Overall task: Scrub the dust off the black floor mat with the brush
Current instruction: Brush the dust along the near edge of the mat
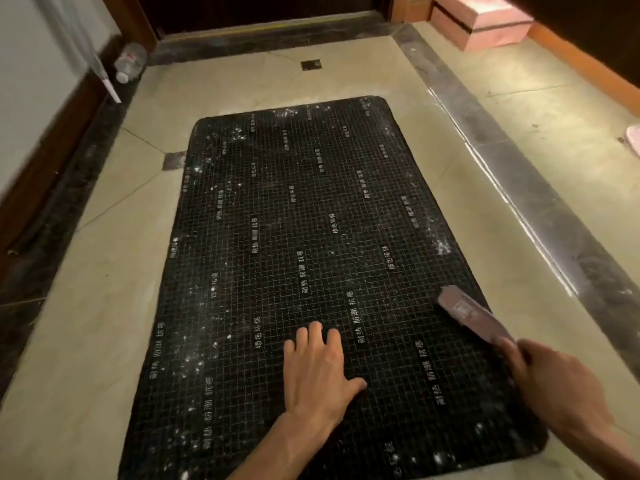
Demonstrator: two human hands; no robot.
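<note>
White dust speckles the black floor mat [277, 237], thickest along its left edge and far corners. Your left hand [317, 372] lies flat, fingers spread, pinning the mat to the floor; keep that pressure. Your right hand [557, 386] grips the brush [467, 315] at the mat's right edge, so sweep short, firm strokes outward.

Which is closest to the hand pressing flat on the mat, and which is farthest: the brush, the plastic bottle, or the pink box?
From the left hand, head view:
1. Brush, just to its right, on the mat's right edge.
2. Plastic bottle, far off at the left wall.
3. Pink box, far right corner. The bottle and box are too close to call.
</note>
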